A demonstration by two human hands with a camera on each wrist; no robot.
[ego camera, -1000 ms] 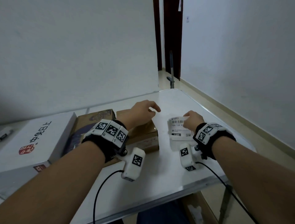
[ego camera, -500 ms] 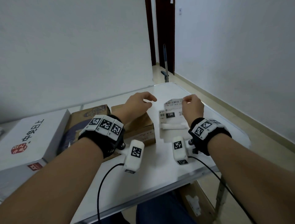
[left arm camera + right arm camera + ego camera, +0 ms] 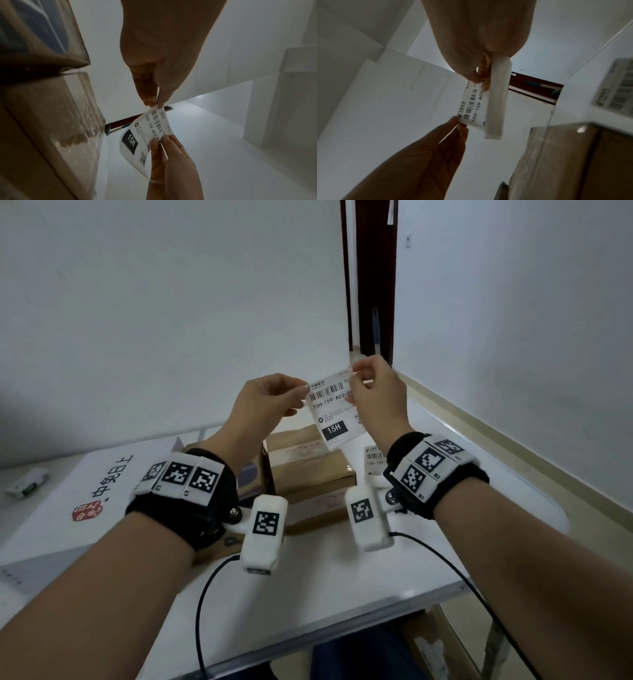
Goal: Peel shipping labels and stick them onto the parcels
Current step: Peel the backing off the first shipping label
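White shipping label (image 3: 331,409), printed "15H", is held in the air above a brown cardboard parcel (image 3: 310,470) on the table (image 3: 342,583). Left hand (image 3: 265,402) pinches its top-left corner; right hand (image 3: 375,392) pinches the top-right, perhaps separating the backing.

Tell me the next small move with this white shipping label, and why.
Probably draw the two top corners apart to start the peel. The left hand pinches the white shipping label's upper left corner and the right hand its upper right, holding it in the air above the brown cardboard parcel, so it is not yet stuck on.
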